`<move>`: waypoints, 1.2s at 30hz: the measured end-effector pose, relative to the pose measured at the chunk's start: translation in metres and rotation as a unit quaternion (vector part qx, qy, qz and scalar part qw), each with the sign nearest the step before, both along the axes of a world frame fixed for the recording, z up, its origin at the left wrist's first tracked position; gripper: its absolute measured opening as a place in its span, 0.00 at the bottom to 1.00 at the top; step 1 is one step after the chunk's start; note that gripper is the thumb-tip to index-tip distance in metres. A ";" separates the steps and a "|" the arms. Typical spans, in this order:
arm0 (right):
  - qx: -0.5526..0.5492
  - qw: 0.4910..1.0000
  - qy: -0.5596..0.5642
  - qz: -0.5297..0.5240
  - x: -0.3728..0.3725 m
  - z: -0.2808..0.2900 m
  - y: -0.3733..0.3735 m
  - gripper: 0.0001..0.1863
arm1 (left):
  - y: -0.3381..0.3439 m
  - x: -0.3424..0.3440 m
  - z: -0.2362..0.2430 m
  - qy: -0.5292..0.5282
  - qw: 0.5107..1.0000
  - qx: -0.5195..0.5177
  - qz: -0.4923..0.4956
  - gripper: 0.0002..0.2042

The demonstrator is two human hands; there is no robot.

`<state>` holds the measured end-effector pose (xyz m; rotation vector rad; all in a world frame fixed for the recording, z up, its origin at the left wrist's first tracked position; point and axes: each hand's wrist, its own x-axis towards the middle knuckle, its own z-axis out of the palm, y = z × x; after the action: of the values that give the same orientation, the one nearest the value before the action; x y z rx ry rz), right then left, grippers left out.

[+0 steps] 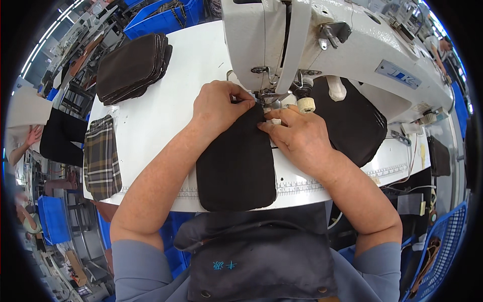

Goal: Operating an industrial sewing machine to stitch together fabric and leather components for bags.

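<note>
A dark rounded fabric piece (pixel 235 166) lies on the white sewing table (pixel 166 105), its far end under the presser foot (pixel 266 96) of the white sewing machine (pixel 322 45). My left hand (pixel 219 104) pinches the piece's far left corner next to the foot. My right hand (pixel 297 136) presses flat on its right edge, fingers pointing at the foot. Another dark piece (pixel 354 123) lies behind the machine arm, to the right.
A stack of dark fabric pieces (pixel 132 68) sits at the table's far left. Plaid pieces (pixel 101 157) lie at the left edge. Blue bins (pixel 161 17) stand beyond the table and at the lower right (pixel 437 251). Another person's hand (pixel 32 136) shows at far left.
</note>
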<state>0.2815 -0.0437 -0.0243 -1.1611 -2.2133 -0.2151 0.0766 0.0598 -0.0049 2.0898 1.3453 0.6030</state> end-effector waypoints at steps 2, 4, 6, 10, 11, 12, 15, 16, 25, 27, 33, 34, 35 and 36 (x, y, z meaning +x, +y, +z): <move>-0.018 1.000 -0.002 -0.017 0.001 -0.001 0.001 0.14 | 0.004 0.005 0.000 0.013 0.999 0.038 -0.013 0.08; -0.011 1.000 0.003 -0.020 -0.001 -0.002 0.003 0.14 | 0.010 0.003 -0.006 0.002 0.999 0.043 -0.018 0.09; -0.004 1.000 0.007 -0.023 -0.002 -0.002 0.004 0.14 | 0.016 0.002 -0.010 -0.009 0.999 0.048 -0.023 0.09; -0.011 1.000 0.003 -0.029 -0.002 0.000 0.004 0.13 | 0.021 0.002 -0.014 -0.023 0.996 0.071 -0.042 0.11; -0.020 0.999 -0.004 -0.030 -0.002 0.000 0.004 0.14 | 0.022 0.002 -0.014 -0.020 0.996 0.073 -0.044 0.11; -0.019 0.999 -0.005 -0.030 -0.001 0.000 0.003 0.14 | 0.023 0.003 -0.014 -0.020 0.996 0.073 -0.044 0.11; -0.019 0.999 -0.005 -0.030 -0.001 0.000 0.001 0.15 | 0.023 0.004 -0.013 0.011 0.996 0.078 -0.039 0.11; -0.025 0.999 -0.011 -0.029 -0.002 0.001 0.001 0.15 | 0.023 0.002 -0.014 -0.003 0.996 0.081 -0.039 0.11; -0.057 0.998 0.013 -0.017 0.000 0.002 -0.003 0.18 | -0.025 -0.017 0.006 0.042 0.971 0.218 -0.082 0.17; -0.058 0.998 0.027 -0.009 0.003 0.003 -0.007 0.19 | -0.061 -0.027 0.017 0.024 0.971 0.194 -0.137 0.19; -0.104 0.994 0.027 0.015 0.012 0.022 -0.022 0.09 | -0.136 -0.038 0.017 0.035 0.943 0.239 -0.229 0.15; -0.104 0.994 0.028 0.014 0.012 0.025 -0.027 0.09 | -0.138 -0.042 0.008 0.003 0.947 0.239 -0.215 0.13; -0.097 0.994 0.019 0.055 0.013 0.027 -0.032 0.08 | -0.139 -0.045 0.000 -0.029 0.950 0.239 -0.200 0.11; -0.092 0.991 0.010 0.096 0.013 0.029 -0.038 0.07 | -0.139 -0.046 -0.004 -0.047 0.948 0.248 -0.193 0.10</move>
<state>0.2944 -0.0821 0.0042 -1.0306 -2.3487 0.0813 0.0309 -0.0791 -0.0088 2.5909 0.7391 0.9231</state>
